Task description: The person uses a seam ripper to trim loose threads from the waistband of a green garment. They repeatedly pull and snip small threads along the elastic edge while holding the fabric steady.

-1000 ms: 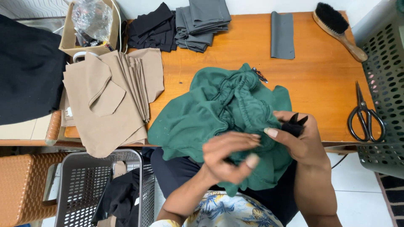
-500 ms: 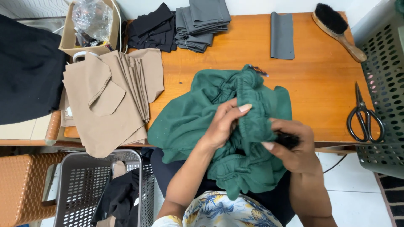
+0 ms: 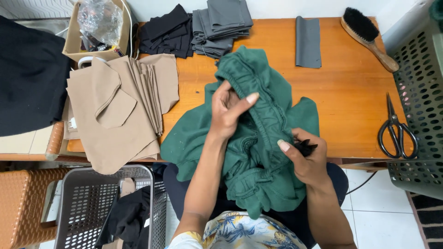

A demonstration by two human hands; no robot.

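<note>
Left hand (image 3: 228, 110) fingers curled, pinching ribbed waistband of soft green fleece garment (image 3: 258, 152); right hand (image 3: 307, 159) grips its fabric plus small black tool (image 3: 305, 147), over wooden desk (image 3: 350, 106).

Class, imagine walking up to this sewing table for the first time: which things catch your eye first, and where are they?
A crumpled green garment fills the table's middle, gripped by the left hand and right hand. Tan fabric pieces lie left of it; black scissors sit at the right edge.
</note>
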